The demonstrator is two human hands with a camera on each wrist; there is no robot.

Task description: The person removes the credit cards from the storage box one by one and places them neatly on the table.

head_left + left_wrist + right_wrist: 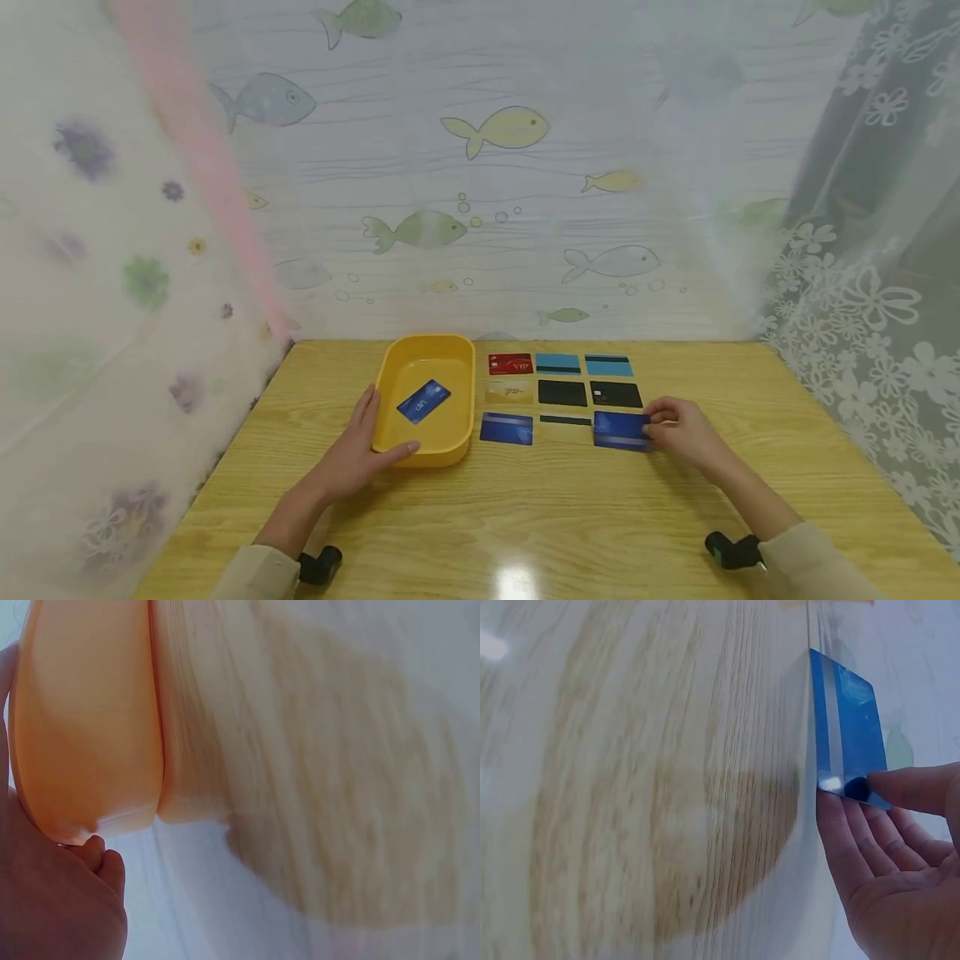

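In the head view my left hand (354, 450) holds the near-left corner of a yellow plastic tub (470, 417), its thumb over the near rim and fingers along the left side. Inside the tub lies one blue card (423, 402). The left wrist view shows fingertips (112, 868) against the tub's outer wall (90, 727). At the right end of the near row, my right hand (686, 431) pinches a blue card with a pale stripe (621, 430) by its right edge. The right wrist view has that card (855, 720) between thumb and fingers, tilted beside the tabletop.
Cards lie in rows right of the tub: a red VIP card (510, 364), light blue cards (558, 363), a gold card (509, 392), black cards (562, 393), a blue card (507, 428) and a cream card (566, 428). A fish-print curtain (480, 183) hangs behind the wooden table (525, 508).
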